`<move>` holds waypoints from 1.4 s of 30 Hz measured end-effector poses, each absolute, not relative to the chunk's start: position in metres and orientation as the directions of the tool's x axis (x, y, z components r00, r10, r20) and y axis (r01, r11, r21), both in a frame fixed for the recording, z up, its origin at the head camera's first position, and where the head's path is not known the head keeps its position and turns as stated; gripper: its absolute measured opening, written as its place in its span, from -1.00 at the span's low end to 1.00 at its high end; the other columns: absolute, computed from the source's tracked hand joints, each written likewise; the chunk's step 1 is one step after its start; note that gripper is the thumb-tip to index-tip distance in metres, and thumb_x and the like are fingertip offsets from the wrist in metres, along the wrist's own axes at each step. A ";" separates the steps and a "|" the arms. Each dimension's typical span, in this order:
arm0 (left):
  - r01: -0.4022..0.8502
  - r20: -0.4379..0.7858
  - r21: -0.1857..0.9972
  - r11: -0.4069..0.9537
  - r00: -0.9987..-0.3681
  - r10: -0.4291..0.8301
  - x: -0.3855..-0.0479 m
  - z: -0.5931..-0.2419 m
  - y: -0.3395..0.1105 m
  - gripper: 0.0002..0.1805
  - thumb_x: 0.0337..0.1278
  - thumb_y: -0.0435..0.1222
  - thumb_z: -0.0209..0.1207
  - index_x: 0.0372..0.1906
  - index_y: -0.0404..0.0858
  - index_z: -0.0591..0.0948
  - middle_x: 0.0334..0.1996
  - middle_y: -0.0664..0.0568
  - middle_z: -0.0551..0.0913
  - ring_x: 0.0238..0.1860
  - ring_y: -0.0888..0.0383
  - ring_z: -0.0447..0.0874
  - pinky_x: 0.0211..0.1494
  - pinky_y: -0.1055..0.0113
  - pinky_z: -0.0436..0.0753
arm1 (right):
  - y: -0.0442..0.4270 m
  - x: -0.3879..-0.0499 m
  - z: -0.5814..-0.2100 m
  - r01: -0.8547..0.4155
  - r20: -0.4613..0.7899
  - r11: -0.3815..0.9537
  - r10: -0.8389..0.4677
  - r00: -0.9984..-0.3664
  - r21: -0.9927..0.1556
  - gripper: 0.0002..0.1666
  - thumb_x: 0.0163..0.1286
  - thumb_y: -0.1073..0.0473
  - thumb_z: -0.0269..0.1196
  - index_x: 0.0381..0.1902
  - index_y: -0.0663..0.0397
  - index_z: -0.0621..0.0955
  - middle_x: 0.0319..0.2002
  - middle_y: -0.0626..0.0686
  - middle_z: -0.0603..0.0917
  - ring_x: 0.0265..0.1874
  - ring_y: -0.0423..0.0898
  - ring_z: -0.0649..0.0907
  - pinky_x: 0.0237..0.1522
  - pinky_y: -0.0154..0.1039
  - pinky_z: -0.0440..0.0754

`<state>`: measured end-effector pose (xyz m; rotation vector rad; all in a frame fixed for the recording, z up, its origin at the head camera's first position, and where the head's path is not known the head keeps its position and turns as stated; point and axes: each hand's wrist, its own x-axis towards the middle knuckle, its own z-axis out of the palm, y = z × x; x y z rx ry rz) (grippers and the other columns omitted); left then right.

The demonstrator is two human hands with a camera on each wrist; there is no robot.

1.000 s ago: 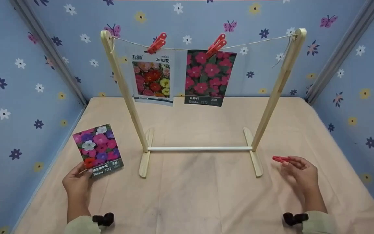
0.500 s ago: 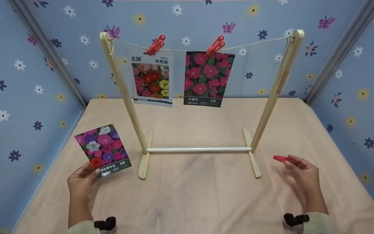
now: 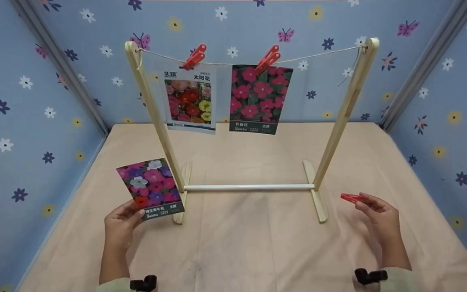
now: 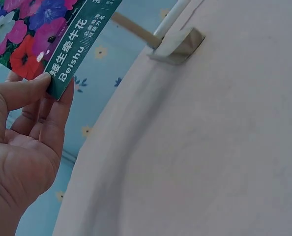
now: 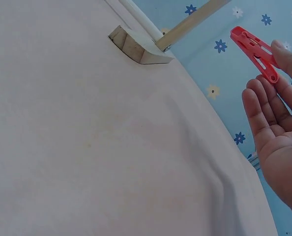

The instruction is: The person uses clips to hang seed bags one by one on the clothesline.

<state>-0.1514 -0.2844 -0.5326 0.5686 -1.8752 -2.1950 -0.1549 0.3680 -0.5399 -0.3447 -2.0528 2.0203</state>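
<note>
My left hand (image 3: pixel 122 225) pinches the lower left corner of a flower seed packet (image 3: pixel 154 182) between thumb and fingers. The packet shows pink, purple, white and red blooms, and in the head view it overlaps the rack's left post. In the left wrist view the thumb presses on the packet's dark green band (image 4: pixel 79 46). Off to the right of the rack, my right hand (image 3: pixel 383 221) holds a red clothespin (image 3: pixel 351 198) by its handle end. The right wrist view shows that clothespin (image 5: pixel 254 51) between thumb and index finger, its tip pointing away.
A wooden rack with a white crossbar (image 3: pixel 249 187) stands on the cloth-covered table (image 3: pixel 237 251). Its string (image 3: pixel 318 54) carries a white-bordered packet (image 3: pixel 191 101) and a pink-flower packet (image 3: pixel 260 99), each under a red clothespin. Patterned blue walls (image 3: pixel 18 134) enclose the table.
My left hand has carried the seed packet to the right, up to the rack's left post. The right hand with its clothespin has barely moved.
</note>
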 end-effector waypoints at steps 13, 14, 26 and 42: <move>-0.012 -0.036 0.995 -0.102 -0.971 -0.235 -0.158 -0.522 -0.247 -0.62 0.00 -0.65 0.28 0.01 -0.45 0.66 -0.27 0.01 0.70 -0.22 0.10 0.56 -0.18 0.28 0.72 | 0.355 -0.153 -0.529 -0.122 0.080 -0.126 0.293 -0.953 -0.985 -0.56 0.24 0.44 0.33 0.07 0.53 0.55 -0.25 0.02 0.73 -0.31 -0.13 0.70 -0.16 -0.35 0.68; -0.003 -0.025 0.996 -0.093 -0.974 -0.227 -0.159 -0.522 -0.244 -0.63 0.00 -0.66 0.28 -0.01 -0.48 0.66 -0.27 0.00 0.70 -0.23 0.08 0.56 -0.19 0.29 0.72 | 0.354 -0.153 -0.528 -0.126 0.085 -0.126 0.289 -0.954 -0.984 -0.57 0.25 0.44 0.32 0.07 0.53 0.54 -0.25 0.03 0.73 -0.31 -0.12 0.71 -0.16 -0.35 0.68; 0.064 0.063 0.998 0.003 -0.989 -0.136 -0.169 -0.517 -0.211 -0.65 -0.09 -0.65 0.33 -0.08 -0.52 0.68 -0.30 -0.01 0.72 -0.26 0.07 0.57 -0.27 0.40 0.66 | 0.347 -0.155 -0.517 -0.121 0.116 -0.003 0.257 -0.959 -0.993 -0.60 0.22 0.42 0.36 0.02 0.45 0.60 -0.22 0.04 0.72 -0.29 -0.11 0.66 -0.19 -0.37 0.67; 0.020 0.024 0.999 0.039 -0.993 -0.120 -0.177 -0.512 -0.179 -0.65 -0.07 -0.66 0.30 -0.08 -0.48 0.69 -0.21 -0.08 0.71 -0.20 0.09 0.58 -0.17 0.43 0.63 | 0.339 -0.154 -0.503 -0.194 0.196 0.031 0.163 -0.967 -0.981 -0.61 0.22 0.49 0.32 0.03 0.48 0.58 -0.19 0.08 0.72 -0.23 -0.09 0.68 -0.17 -0.35 0.68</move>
